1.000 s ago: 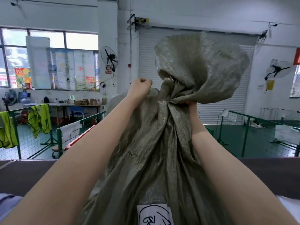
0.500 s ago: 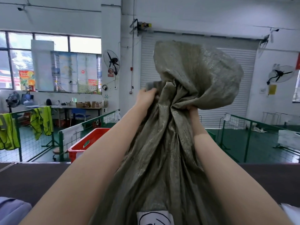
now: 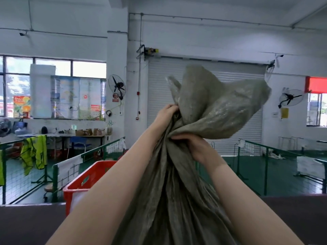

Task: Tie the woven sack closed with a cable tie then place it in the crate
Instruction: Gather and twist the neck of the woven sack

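Observation:
A grey-green woven sack (image 3: 177, 195) stands upright in front of me, its neck bunched together and its loose top (image 3: 217, 106) flopping over to the right. My left hand (image 3: 166, 114) grips the left side of the gathered neck. My right hand (image 3: 192, 145) is wrapped around the neck just below the flopped top. A red plastic crate (image 3: 88, 181) sits low at the left, beyond the dark table edge, partly hidden by my left forearm. No cable tie is visible.
A dark table surface (image 3: 26, 225) runs across the bottom of the view. Green mesh fencing (image 3: 70, 167) stands behind the crate and at the right. Yellow vests (image 3: 33, 152) hang on the left fence. A shuttered door fills the back wall.
The view has tilted down and the red crate now shows more fully at the left. My left hand moved in from beside the sack to grip its neck. The sack's top has flopped further right.

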The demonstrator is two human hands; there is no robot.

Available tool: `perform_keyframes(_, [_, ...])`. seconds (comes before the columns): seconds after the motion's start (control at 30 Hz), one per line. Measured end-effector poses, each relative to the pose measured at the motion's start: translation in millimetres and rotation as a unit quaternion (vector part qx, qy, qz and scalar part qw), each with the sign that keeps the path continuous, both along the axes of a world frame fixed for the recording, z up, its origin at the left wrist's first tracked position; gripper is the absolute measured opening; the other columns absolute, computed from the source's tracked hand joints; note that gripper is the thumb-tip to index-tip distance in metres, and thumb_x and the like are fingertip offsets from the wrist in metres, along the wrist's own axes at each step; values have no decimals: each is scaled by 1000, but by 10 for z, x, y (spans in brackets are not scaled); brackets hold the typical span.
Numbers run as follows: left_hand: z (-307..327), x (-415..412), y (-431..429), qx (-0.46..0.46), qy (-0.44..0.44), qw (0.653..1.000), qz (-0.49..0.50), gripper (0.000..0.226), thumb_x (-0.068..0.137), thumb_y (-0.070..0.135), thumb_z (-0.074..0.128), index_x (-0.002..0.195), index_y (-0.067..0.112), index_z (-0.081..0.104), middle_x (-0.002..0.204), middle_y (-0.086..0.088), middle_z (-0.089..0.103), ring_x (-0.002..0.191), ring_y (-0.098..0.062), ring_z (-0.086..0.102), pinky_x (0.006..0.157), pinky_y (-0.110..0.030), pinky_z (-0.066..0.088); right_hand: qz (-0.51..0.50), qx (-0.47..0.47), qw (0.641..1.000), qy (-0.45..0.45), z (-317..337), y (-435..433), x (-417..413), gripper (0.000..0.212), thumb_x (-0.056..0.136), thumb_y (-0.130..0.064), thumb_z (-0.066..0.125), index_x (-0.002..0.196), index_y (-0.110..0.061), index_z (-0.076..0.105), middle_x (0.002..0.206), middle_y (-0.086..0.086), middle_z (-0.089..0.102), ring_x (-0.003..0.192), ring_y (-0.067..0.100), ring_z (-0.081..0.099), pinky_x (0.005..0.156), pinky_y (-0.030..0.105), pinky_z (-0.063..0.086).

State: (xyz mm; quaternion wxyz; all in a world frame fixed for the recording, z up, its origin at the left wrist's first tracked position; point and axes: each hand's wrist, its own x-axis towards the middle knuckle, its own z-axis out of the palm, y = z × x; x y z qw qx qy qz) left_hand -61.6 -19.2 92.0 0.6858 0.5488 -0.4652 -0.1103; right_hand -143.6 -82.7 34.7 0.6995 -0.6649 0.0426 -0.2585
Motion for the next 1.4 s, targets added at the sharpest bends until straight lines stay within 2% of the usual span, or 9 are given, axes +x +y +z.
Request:
perform_keyframes(0.13, [53, -71, 88, 62, -29, 994, -82, 40, 95, 36, 34, 88, 13, 65, 69, 8, 73, 63, -3, 67, 56, -7, 50, 1, 82, 994, -77, 44, 48, 88, 10, 79, -13, 62, 82, -12, 72, 72, 5, 75, 66, 18, 69, 75, 28, 54])
perform_keyframes(0.27, [102, 1, 169, 23, -53, 996, 73, 52, 89, 47, 36, 108, 9, 67, 113, -13, 69, 102, -25, 63, 100, -36, 47, -85, 96, 987, -92, 121, -54, 206, 39, 87, -1, 44, 55, -10, 65, 40, -3, 63, 44, 15, 61, 44, 11, 47])
perform_keyframes(0.43, [-34, 217, 445, 1, 121, 985, 126, 74, 80, 59, 38, 137, 12, 40, 144, -13, 42, 131, -32, 41, 109, -44, 34, -94, 88, 990, -61, 123, -76, 177, 29, 89, -5, 44, 61, -7, 54, 33, -1, 57, 28, 9, 54, 33, 8, 41])
perform_keyframes(0.53, [-226, 277, 545, 113, 121, 983, 81, 67, 91, 54, 37, 141, 10, 35, 140, -12, 45, 127, -28, 45, 97, -32, 36, -71, 104, 990, -70, 75, -103, 183, 27, 86, -9, 47, 61, -8, 59, 39, 2, 62, 34, 12, 59, 38, 11, 46])
perform_keyframes(0.63, [-311, 221, 639, 185, 103, 977, 16, 68, 85, 62, 39, 124, 9, 56, 102, -10, 66, 91, -23, 61, 79, -30, 45, -22, 115, 989, -86, 35, -86, 182, 30, 84, -11, 51, 59, -10, 68, 50, 4, 68, 44, 15, 65, 46, 16, 52])
perform_keyframes(0.9, [53, 232, 410, 55, -11, 991, 121, 37, 95, 19, 42, 126, 5, 55, 127, -13, 60, 113, -26, 57, 97, -33, 48, 48, 21, 998, -26, 190, -13, 132, 40, 87, -9, 52, 55, -13, 76, 59, 0, 73, 53, 11, 69, 57, 17, 56])
perform_keyframes(1.03, [112, 59, 360, 62, -36, 995, 75, 36, 94, 17, 49, 124, -2, 56, 126, -17, 60, 97, -15, 54, 57, -5, 45, 58, -4, 998, -20, 214, 114, 194, 26, 87, -10, 54, 71, -15, 74, 67, 0, 74, 67, 14, 69, 72, 24, 56])
perform_keyframes(1.2, [85, 111, 365, 126, -42, 988, 80, 36, 93, 24, 44, 115, 1, 60, 120, -15, 60, 103, -20, 54, 82, -32, 46, -21, 57, 998, -7, 113, 58, 341, 19, 75, -15, 64, 93, -10, 65, 94, 15, 66, 88, 27, 62, 94, 38, 48])
perform_keyframes(1.4, [-261, 454, 570, 261, -4, 964, -57, 96, 58, 80, 56, 129, 16, 50, 134, -8, 56, 120, -24, 54, 109, -41, 37, -71, 58, 996, 8, 138, 2, 344, 15, 77, -16, 63, 88, -7, 67, 78, 12, 70, 69, 23, 65, 71, 31, 54])
